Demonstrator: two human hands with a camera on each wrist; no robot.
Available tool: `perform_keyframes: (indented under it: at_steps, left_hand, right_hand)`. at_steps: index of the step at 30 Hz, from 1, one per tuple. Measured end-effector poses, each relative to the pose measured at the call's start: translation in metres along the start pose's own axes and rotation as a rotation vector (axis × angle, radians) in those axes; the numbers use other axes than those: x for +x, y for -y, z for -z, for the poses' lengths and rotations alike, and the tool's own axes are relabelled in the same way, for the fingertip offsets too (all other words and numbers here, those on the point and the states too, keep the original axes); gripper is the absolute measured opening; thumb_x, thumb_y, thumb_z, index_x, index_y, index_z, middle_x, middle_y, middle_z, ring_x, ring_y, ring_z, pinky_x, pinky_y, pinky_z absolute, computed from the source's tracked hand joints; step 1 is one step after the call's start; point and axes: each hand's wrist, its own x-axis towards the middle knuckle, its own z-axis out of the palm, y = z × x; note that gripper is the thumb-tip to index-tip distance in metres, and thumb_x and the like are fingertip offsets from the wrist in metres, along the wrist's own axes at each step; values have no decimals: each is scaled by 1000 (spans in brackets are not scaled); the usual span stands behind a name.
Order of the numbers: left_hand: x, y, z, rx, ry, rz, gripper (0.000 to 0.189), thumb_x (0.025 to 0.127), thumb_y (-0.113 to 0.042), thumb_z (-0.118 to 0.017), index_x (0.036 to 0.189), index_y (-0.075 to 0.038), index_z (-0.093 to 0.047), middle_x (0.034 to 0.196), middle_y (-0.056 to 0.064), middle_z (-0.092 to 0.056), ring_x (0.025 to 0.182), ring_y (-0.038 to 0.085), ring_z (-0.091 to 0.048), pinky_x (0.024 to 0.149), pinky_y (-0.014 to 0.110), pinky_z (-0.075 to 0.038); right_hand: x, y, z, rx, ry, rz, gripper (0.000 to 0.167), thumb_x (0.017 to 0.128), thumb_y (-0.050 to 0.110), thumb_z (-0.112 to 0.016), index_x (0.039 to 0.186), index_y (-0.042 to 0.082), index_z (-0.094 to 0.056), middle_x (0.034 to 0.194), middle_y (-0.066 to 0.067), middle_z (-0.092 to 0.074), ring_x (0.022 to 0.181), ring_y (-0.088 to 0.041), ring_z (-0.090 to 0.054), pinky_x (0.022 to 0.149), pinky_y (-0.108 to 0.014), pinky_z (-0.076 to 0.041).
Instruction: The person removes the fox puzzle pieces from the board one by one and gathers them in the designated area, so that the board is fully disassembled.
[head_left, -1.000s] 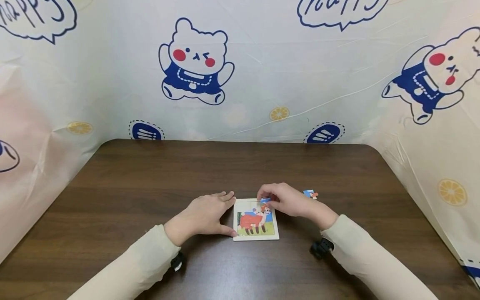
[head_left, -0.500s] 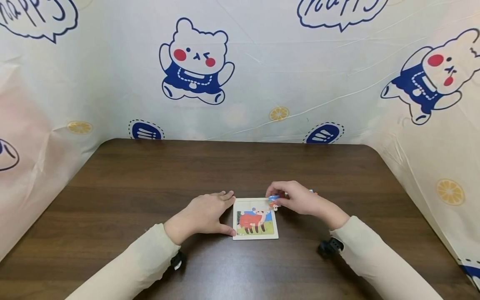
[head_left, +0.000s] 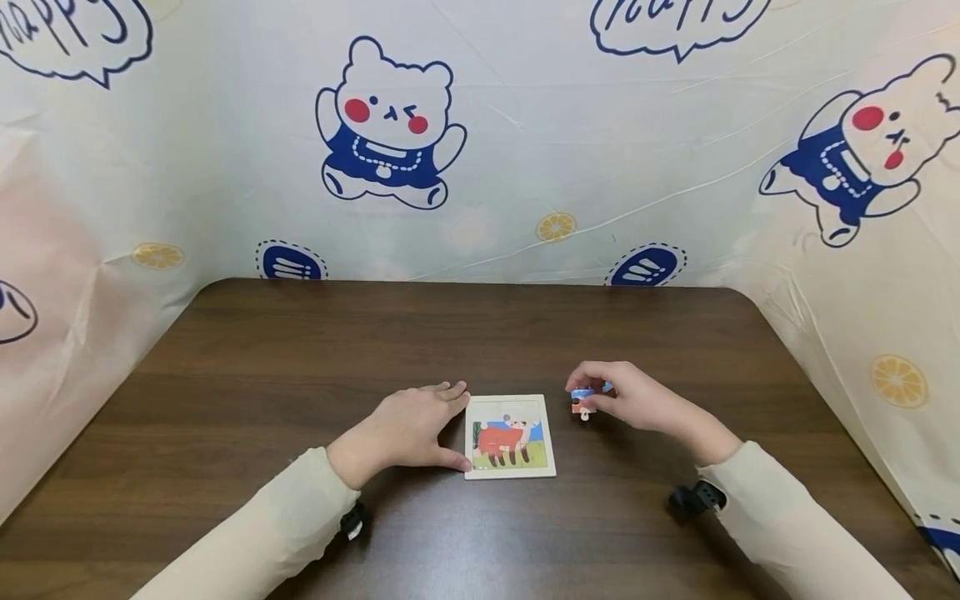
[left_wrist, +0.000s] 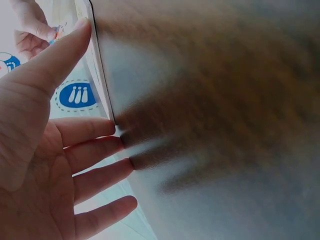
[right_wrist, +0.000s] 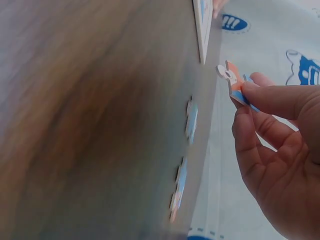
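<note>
A small square jigsaw board (head_left: 506, 406) with a pale rim lies on the table. Its lower part shows a red animal on grass, while the top strip is bare. Along the board's left edge rests my left hand (head_left: 408, 429), thumb and fingers spread and touching the rim. To the right of the board, my right hand (head_left: 641, 398) pinches a puzzle piece (head_left: 580, 402) between thumb and fingers. In the right wrist view that puzzle piece (right_wrist: 236, 85) is blue and orange with a white part, held above the table.
Two loose puzzle pieces lie on the table in the right wrist view: a blue one (right_wrist: 192, 121) and a blue and orange one (right_wrist: 178, 192). The right hand mostly covers them in the head view. A printed cloth (head_left: 495, 150) hangs behind the brown table (head_left: 375, 333).
My right hand has lifted the puzzle piece from the board's top right corner and carried it to the right. The left hand has stayed in place at the board's edge.
</note>
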Motion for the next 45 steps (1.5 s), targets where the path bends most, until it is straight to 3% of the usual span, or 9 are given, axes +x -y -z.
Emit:
perform_keyframes:
  at_steps: [6, 24, 45]
  left_hand:
    - [-1, 1, 0, -1, -3, -6, 92, 78, -64, -73, 145, -5, -51, 154, 13, -45, 141, 31, -47, 109, 48, -44]
    - [-2, 1, -1, 2, -9, -1, 93, 77, -65, -73, 144, -5, -51, 154, 14, -46, 140, 31, -48, 108, 48, -45]
    - [-2, 1, -2, 19, -22, -5, 93, 77, -66, -73, 144, -5, -52, 153, 13, -47, 139, 30, -49, 106, 47, -47]
  right_hand:
    - [-13, -11, 7, 21, -30, -48, 20, 89, 0, -69, 107, 8, -67, 94, -2, -67, 85, -14, -57, 74, -26, -50]
    - [-41, -40, 32, 1, -141, -89, 19, 89, -3, -68, 106, 5, -69, 95, -4, -70, 83, -10, -59, 74, -25, -53]
    - [-40, -72, 40, -1, -83, -203, 22, 90, -5, -65, 108, 5, -72, 99, -8, -71, 81, -13, -53, 69, -22, -47]
